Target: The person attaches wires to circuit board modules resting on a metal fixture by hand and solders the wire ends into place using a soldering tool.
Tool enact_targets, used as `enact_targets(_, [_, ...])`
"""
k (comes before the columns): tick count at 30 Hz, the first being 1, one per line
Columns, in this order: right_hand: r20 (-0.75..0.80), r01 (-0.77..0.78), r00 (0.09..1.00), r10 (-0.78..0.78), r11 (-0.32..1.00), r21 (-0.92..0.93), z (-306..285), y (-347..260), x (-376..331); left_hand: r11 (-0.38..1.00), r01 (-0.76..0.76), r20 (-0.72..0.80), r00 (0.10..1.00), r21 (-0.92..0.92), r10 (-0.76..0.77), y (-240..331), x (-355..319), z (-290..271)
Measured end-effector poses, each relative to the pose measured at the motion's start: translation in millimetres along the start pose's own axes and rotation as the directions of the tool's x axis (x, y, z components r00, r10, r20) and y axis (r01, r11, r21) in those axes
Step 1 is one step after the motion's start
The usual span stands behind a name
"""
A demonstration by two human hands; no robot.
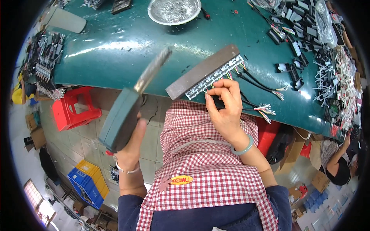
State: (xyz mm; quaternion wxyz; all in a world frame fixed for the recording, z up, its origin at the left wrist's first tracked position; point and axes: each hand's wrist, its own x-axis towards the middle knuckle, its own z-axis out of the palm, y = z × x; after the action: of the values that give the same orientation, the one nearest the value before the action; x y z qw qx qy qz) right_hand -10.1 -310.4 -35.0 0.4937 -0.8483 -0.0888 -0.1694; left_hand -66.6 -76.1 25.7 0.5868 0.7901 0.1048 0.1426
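My left hand (131,148) is wrapped round the handle of a dark green gun-shaped tool (122,117) with a long metal barrel, which looks like a soldering gun. Its blurred tip points up over the table, left of a brown bar (204,73). Along the bar's near edge runs a row of small white-and-silver parts (216,78), with thin coloured wires at several of them. My right hand (227,107) is closed in a pinch at this row, on what looks like a thin wire. Black cables (260,85) with stripped, coloured ends trail from the row to the right.
A metal bowl (174,10) of silvery bits stands at the far side of the green table (127,69). Bundled cables (48,57) lie left, black housings (296,50) and white-ended wires (345,84) right. A red stool (75,109) and plastic crates (89,181) stand on the floor.
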Motion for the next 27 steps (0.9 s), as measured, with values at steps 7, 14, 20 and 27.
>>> enact_targets(7, [0.010,-0.009,1.000,0.009,1.000,-0.008,-1.6,-1.8,-2.6,0.948,-0.283,0.050,0.959,0.143,0.278,-5.9,109.9,41.3])
enact_targets(14, [-0.014,0.002,1.000,-0.002,1.000,0.010,1.2,1.3,-1.1,0.772,-0.359,0.313,0.925,0.524,0.217,7.6,165.4,44.8])
enact_targets(20, [-0.018,0.016,1.000,-0.016,1.000,0.010,1.6,1.8,0.6,0.795,-0.304,0.380,0.920,0.525,0.101,37.3,169.6,41.0])
enact_targets(27, [-0.014,0.028,1.000,-0.028,1.000,-0.001,1.1,3.7,-0.4,0.980,-0.191,-0.098,0.978,-0.048,0.186,66.8,130.3,30.1])
